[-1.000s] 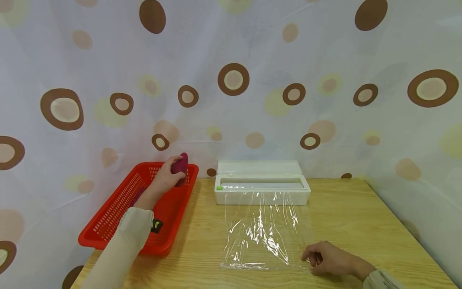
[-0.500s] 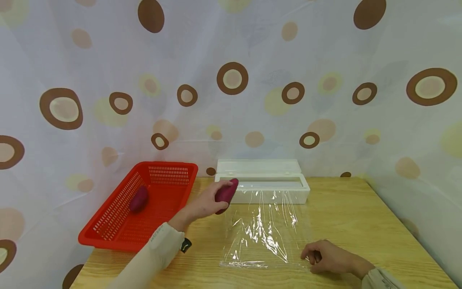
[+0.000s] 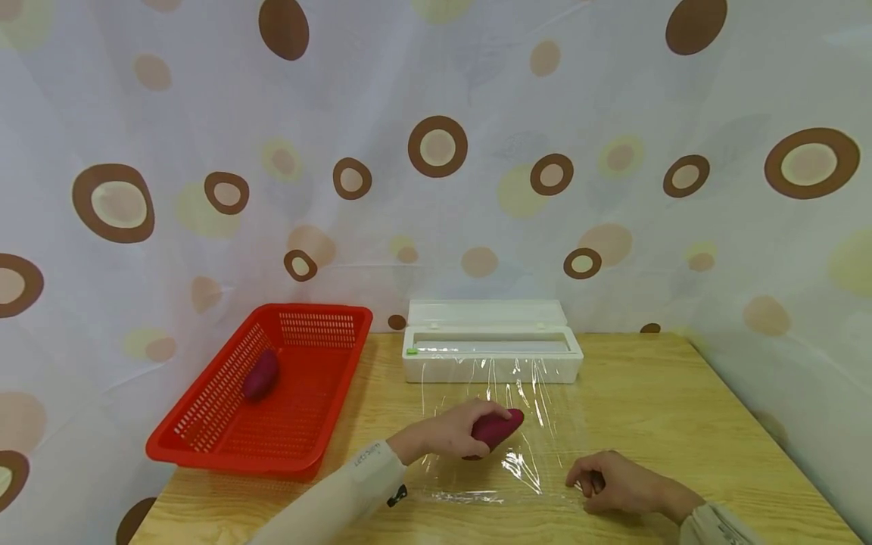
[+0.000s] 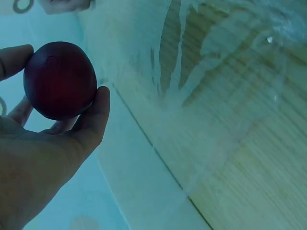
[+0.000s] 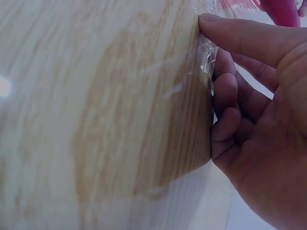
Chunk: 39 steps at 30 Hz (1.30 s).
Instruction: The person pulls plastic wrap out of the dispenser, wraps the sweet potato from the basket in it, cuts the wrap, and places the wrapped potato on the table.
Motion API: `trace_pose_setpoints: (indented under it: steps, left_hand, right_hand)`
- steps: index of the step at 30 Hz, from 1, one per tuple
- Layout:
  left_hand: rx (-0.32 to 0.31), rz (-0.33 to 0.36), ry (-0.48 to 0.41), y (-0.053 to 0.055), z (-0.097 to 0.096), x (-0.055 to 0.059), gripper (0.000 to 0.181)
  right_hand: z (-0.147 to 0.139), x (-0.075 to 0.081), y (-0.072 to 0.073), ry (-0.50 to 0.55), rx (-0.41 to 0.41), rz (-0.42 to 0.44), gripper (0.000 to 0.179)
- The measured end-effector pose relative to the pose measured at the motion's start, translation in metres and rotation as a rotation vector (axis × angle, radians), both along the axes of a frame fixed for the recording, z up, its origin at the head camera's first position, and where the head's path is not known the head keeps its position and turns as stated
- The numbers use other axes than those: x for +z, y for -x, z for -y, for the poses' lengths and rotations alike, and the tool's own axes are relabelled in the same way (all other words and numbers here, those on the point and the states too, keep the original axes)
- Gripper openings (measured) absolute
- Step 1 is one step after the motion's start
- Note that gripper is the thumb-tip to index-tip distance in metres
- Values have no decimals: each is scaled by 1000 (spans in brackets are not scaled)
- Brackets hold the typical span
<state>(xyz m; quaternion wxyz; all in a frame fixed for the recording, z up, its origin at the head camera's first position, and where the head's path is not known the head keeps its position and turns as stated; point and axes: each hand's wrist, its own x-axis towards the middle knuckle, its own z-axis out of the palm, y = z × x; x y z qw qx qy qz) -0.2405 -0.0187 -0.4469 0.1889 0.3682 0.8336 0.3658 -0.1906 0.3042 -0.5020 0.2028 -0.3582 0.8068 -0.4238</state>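
My left hand [image 3: 455,433] grips a purple sweet potato [image 3: 497,428] between thumb and fingers, low over the cling film [image 3: 477,473]. Its rounded end shows as a dark red sweet potato [image 4: 60,81] in the left wrist view. From the white dispenser box [image 3: 490,369] the clear film stretches toward me, creased and shiny. At the film's near right corner, my right hand [image 3: 623,484] pinches the edge; in the right wrist view the thumb [image 5: 240,36] lies on the gathered film with the other fingers curled behind.
A red plastic basket [image 3: 327,431] stands at the left of the wooden table [image 3: 654,393], with another purple sweet potato [image 3: 261,375] inside. The dispenser's lid [image 3: 487,312] is raised against the dotted curtain [image 3: 381,91] at the back.
The left hand has lifted the sweet potato out of the basket and carried it right and toward me, down over the film. The right hand has stayed at the film's corner.
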Motion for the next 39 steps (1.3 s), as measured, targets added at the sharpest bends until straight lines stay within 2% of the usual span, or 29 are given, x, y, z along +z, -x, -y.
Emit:
trace_pose_setpoints:
  steps: [6,13,16,21,25,30,34,39]
  left_hand:
    - [-111,-34,46,-7,-15,-10,60]
    - [-164,-61,109,-12,-23,-19,62]
    - [-192,-91,121,-13,-25,-22,63]
    - [-233,-179,137,-12,-26,-27,63]
    - [-250,-207,151,-11,-27,-32,63]
    - [-259,-188,154,-10,-27,-34,62]
    - [-256,-181,166,-10,-28,-35,61]
    - [-222,-260,278,-15,-29,-37,65]
  right_hand:
    - [0,0,0,-4,-5,-11,18]
    - [1,5,-2,-9,-18,-25,14]
    - [2,6,-2,-6,-19,-15,13]
    - [1,6,-1,2,-9,-7,11]
    - [0,5,0,4,7,-37,8]
    - [1,3,1,13,25,-69,5]
    - [3,2,1,-19,23,-88,7]
    - [7,6,-1,-80,-28,-95,7]
